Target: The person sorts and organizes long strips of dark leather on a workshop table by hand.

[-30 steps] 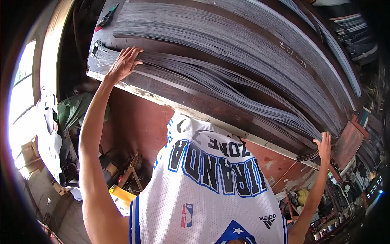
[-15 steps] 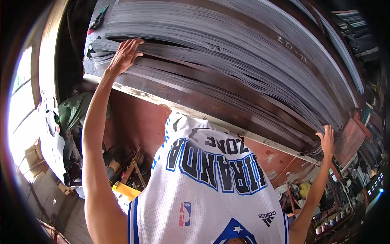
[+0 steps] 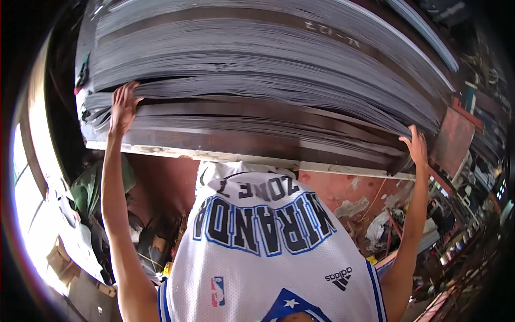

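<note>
Long, thin grey strips (image 3: pixel 225 83) lie stacked in layers across the bench, bowing slightly, with dark gaps between some bundles. At the left end, my left hand (image 3: pixel 124 110) grips a bundle, its fingers over the top and the thumb at the near side. My right hand (image 3: pixel 417 146) holds the right end of the same layers, fingers curled at their edge. A dark brown band with the chalk-like marking "XL-127" (image 3: pixel 332 33) runs through the stack beyond my hands.
Pliers (image 3: pixel 82 74) with a green and red handle lie at the stack's far left. A reddish-brown block (image 3: pixel 453 140) stands by the right end. The bench's pale front edge (image 3: pixel 214 155) is near my torso. Clutter and green cloth (image 3: pixel 88 185) lie below.
The view has turned and shifted, so the stack now runs more level across it. Both hands remain at the two ends of the strips.
</note>
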A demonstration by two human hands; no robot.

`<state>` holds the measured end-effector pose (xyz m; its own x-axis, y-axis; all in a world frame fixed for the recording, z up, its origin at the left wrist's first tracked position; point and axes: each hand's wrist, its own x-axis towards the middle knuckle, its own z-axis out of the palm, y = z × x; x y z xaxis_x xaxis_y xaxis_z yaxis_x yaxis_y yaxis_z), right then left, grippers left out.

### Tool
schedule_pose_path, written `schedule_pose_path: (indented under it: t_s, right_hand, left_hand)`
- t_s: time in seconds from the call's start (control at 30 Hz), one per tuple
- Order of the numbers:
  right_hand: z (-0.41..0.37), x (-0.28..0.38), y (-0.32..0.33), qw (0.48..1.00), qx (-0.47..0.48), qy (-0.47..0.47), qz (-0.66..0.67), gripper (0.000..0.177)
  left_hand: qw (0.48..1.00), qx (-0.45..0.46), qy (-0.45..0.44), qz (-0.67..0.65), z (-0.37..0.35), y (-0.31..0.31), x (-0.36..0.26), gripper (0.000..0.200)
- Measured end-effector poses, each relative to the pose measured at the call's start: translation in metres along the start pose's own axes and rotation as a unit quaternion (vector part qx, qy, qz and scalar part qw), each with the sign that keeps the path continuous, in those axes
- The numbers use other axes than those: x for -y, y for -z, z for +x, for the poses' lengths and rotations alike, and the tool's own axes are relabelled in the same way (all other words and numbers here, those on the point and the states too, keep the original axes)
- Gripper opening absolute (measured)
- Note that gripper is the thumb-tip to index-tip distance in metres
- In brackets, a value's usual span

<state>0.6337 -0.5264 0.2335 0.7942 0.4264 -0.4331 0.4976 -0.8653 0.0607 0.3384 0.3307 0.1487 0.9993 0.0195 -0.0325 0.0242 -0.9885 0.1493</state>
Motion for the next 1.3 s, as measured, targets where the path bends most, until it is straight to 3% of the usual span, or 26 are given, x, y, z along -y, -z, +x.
schedule_pose_path:
  t_s: [0.17, 0.23, 0.3, 0.37, 0.43, 0.57, 0.63, 0.7, 0.83, 1.1, 1.17, 1.27, 1.3]
  right_hand:
    - [0.001, 0.003, 0.001, 1.000, 0.010, -0.026, -0.005, 0.054]
    - [0.001, 0.000, -0.003, 1.000, -0.012, -0.015, 0.014, 0.054]
    - [0.002, -0.014, -0.010, 0.999, 0.031, -0.026, 0.012, 0.053]
    - [0.001, -0.021, -0.015, 0.999, -0.021, 0.033, 0.029, 0.051]
    - [-0.003, -0.035, -0.017, 1.000, -0.020, 0.021, 0.009, 0.051]
    - [-0.015, -0.077, -0.020, 0.989, 0.082, -0.124, -0.021, 0.059]
    - [-0.024, -0.098, -0.023, 0.990, 0.071, -0.119, -0.010, 0.058]
    - [-0.028, -0.099, -0.010, 0.971, 0.100, -0.208, -0.064, 0.055]
    - [-0.017, -0.111, -0.003, 0.973, 0.086, -0.207, -0.059, 0.050]
    - [-0.018, -0.098, -0.015, 0.958, 0.007, -0.254, -0.129, 0.049]
    - [-0.018, -0.078, -0.015, 0.961, -0.059, -0.239, -0.124, 0.049]
    - [-0.011, -0.015, -0.025, 0.960, -0.255, -0.115, 0.014, 0.053]
    - [-0.007, 0.016, -0.026, 0.967, -0.224, -0.117, 0.025, 0.053]
  left_hand:
    - [0.998, 0.027, 0.039, 0.031, -0.004, -0.005, 0.001, 0.050]
    - [0.998, 0.019, 0.030, 0.050, -0.013, -0.017, 0.017, 0.050]
    - [0.998, 0.001, -0.003, 0.057, -0.020, -0.031, 0.037, 0.051]
    - [0.998, -0.005, -0.009, 0.061, -0.026, -0.039, 0.053, 0.051]
    - [0.998, 0.003, -0.010, 0.061, -0.025, -0.034, 0.050, 0.051]
    - [0.998, 0.002, -0.008, 0.055, -0.025, -0.028, 0.047, 0.052]
    - [0.998, 0.000, -0.010, 0.065, -0.027, -0.029, 0.050, 0.053]
    - [0.999, 0.000, -0.017, 0.050, -0.029, -0.028, 0.051, 0.052]
    - [0.998, 0.009, 0.000, 0.058, -0.033, -0.024, 0.054, 0.058]
    - [0.998, 0.005, 0.001, 0.059, -0.035, -0.025, 0.051, 0.054]
    - [0.998, -0.004, -0.012, 0.054, -0.029, -0.026, 0.049, 0.053]
    - [0.998, 0.012, 0.014, 0.057, -0.027, -0.029, 0.048, 0.052]
    - [0.998, 0.018, 0.003, 0.067, -0.032, -0.035, 0.058, 0.054]
